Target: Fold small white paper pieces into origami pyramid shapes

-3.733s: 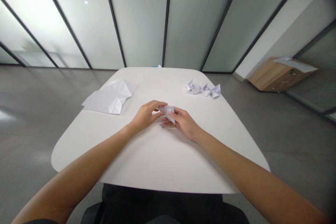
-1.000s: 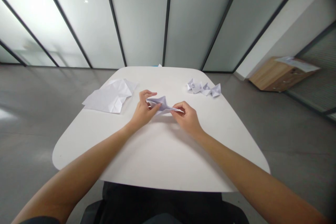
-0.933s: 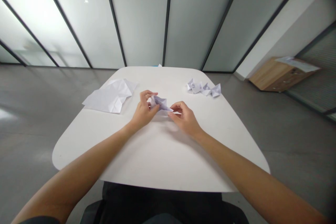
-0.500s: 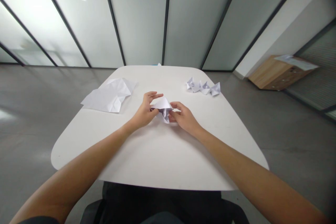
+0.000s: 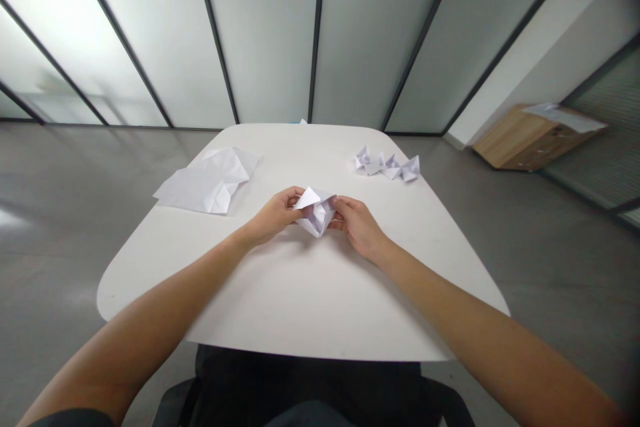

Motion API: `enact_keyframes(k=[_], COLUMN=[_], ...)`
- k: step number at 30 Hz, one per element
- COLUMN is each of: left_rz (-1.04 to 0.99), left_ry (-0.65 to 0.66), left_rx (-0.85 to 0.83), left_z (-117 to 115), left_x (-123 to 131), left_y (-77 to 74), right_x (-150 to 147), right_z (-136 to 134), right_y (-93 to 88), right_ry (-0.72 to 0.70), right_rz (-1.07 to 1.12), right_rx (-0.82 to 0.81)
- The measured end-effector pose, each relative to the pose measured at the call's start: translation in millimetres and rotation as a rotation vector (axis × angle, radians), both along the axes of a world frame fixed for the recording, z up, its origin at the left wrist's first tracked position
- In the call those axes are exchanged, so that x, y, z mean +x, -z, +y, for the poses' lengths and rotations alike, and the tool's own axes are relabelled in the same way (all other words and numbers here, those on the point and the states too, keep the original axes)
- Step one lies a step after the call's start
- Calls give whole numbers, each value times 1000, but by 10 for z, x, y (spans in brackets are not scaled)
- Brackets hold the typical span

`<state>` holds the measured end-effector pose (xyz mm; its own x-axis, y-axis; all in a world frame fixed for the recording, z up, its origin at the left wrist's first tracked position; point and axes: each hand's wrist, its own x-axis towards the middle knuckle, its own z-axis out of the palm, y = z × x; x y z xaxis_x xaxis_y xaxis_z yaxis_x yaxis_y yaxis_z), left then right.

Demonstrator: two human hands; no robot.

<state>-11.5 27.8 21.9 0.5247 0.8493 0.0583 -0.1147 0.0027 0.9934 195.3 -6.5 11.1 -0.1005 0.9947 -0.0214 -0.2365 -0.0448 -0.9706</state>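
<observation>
a person sits at a white rounded table (image 5: 320, 307), bare forearms reaching in from the bottom corners of the view. the main change is in the folded white paper (image 5: 316, 212): in the earlier view it was drawn out long and thin between the hands, and now it is gathered into a compact, hollow-looking form, with a pointed flap standing up at its top left. it sits near the middle of the table, held low over the surface, though whether it touches is hard to tell. the left hand (image 5: 273, 217) has closed in – its fingers, lifted apart before, now curl around the paper's left side and grip it. the right hand (image 5: 356, 227) grips the right side with bent fingers, so the two hands stand close together with only the paper between them. farther up the table, a creased loose sheet of paper (image 5: 205, 181) lies to the left and a row of small folded paper shapes (image 5: 387, 166) to the right – both where they were before.
</observation>
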Motion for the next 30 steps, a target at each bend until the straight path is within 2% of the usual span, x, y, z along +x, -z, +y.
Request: enact_keyframes(k=[4, 7, 13, 19, 25, 30], left_rz=[-16, -37, -98, 11, 158, 107], left_ry=[104, 113, 75, 7, -172, -188], left_rx=[-85, -121, -152, -49, 111, 211], left_z=[-9, -27, -37, -31, -7, -6], left_x=[-56, -89, -102, -35, 29, 3], left_y=[-40, -79, -101, -25, 34, 45], right_x=[25, 42, 36, 67, 32, -12], right_z=[14, 25, 27, 26, -22, -95], right_y=[0, -6, 39, 42, -39, -85], right_ry=[67, 95, 8, 257, 102, 89], right_rz=[-62, -92, -123, -352, -318, -453], right_rx=[25, 31, -15, 167, 266, 324])
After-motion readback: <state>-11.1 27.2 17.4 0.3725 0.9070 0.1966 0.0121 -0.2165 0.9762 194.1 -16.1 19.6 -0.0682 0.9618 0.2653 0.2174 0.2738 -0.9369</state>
